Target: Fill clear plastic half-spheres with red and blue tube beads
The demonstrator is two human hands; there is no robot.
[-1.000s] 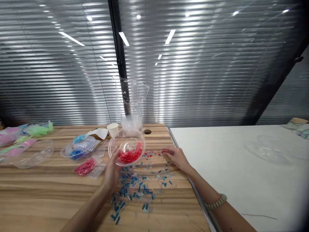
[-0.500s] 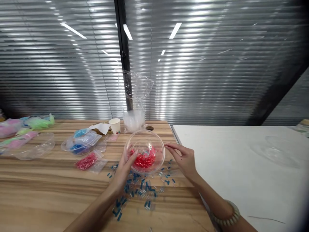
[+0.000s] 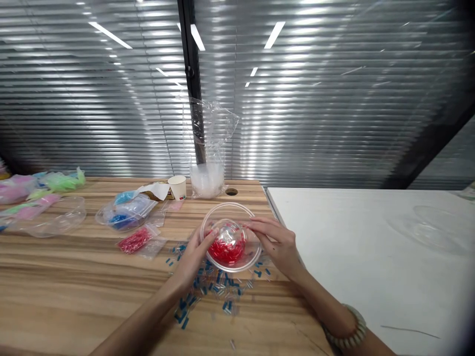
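Note:
My left hand [image 3: 195, 257] grips the left side of a clear plastic bowl [image 3: 256, 257], thumb over the rim and fingers behind the wall. The bowl tilts toward me above the wooden table. Many small red tube-shaped beads [image 3: 226, 252] lie heaped in its lower part. Pinched together, the fingers of my right hand [image 3: 276, 242] reach over the bowl's right rim, above the beads. What they pinch, if anything, is too small to make out. Beneath the bowl, loose blue and clear tube-shaped pieces [image 3: 210, 287] are scattered on the tabletop.
A bag of red beads [image 3: 134, 241] lies left of the bowl. Behind it are a clear container with blue packets [image 3: 120, 220], a paper cup [image 3: 177, 188] and a plastic bag of white material [image 3: 207, 180]. A white table [image 3: 334, 257] adjoins on the right.
My right hand has moved from outside the bowl's right rim to over its inside. The bowl, still in my left hand, has shifted slightly right.

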